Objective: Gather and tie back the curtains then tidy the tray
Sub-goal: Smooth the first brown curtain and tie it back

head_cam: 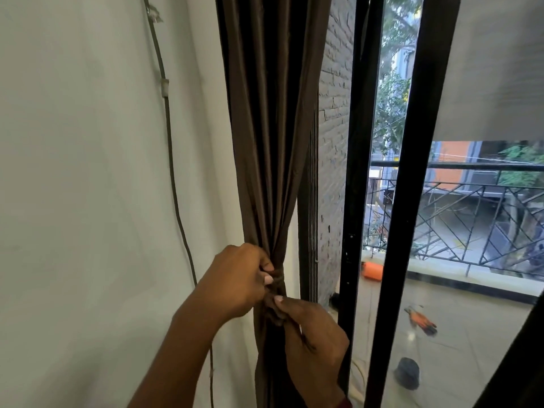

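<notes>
Left hand (pixel 235 278) and right hand (pixel 312 343) fingers pinch the tie (pixel 278 279) cinching the curtain (pixel 273 128)

Only one view here, head cam, so nothing to compare overlap with. We look forward and slightly down, wide-angle, edges bending a bit. We stand close: brown curtain (pixel 273 128) fills centre top to bottom, our hands come up from bottom edge, left hand (pixel 235 281) and right hand (pixel 312 340) meeting mid-low frame. White wall (pixel 88 172) takes left half, black window frame (pixel 403 201) and balcony railing (pixel 485 219) take right, farther off.
</notes>
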